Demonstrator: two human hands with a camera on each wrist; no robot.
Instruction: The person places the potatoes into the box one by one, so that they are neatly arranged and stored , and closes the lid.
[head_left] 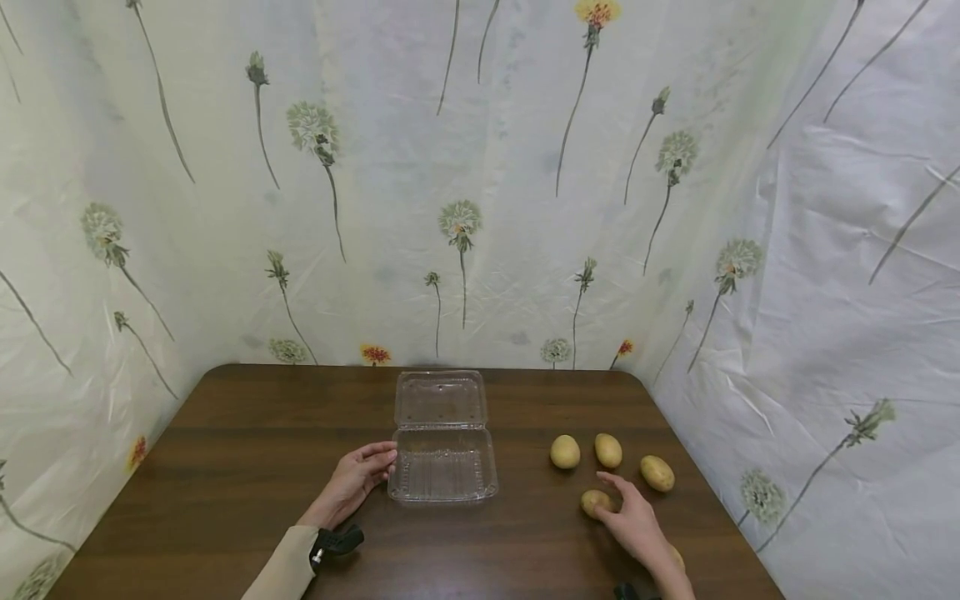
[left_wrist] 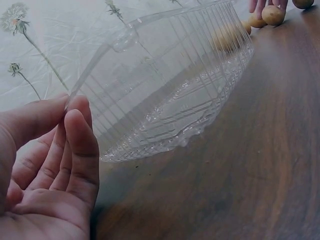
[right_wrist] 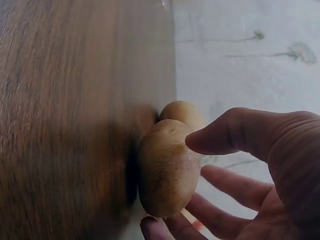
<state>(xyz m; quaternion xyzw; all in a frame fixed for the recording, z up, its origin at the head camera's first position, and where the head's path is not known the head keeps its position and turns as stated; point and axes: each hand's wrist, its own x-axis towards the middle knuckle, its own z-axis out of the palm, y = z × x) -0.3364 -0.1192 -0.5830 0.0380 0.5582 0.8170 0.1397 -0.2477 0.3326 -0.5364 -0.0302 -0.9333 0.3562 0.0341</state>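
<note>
A clear plastic clamshell container (head_left: 442, 467) lies on the table with its lid folded back. My left hand (head_left: 358, 479) pinches the near-left rim between thumb and fingers; the left wrist view shows the fingertips (left_wrist: 80, 125) at that rim. On the right, my right hand (head_left: 633, 517) is around a potato (head_left: 595, 502) resting on the table. Its thumb (right_wrist: 215, 137) appears to touch the potato's side, while the other fingers spread loosely behind it. Whether those fingers press the potato is hard to tell.
Beyond the right hand sit a round potato (head_left: 565, 452), an oval potato (head_left: 608, 450) and another potato (head_left: 657, 473). One more potato (head_left: 678, 558) is partly hidden by the right forearm. A flower-printed curtain (head_left: 510, 317) surrounds the brown wooden table (head_left: 300, 417).
</note>
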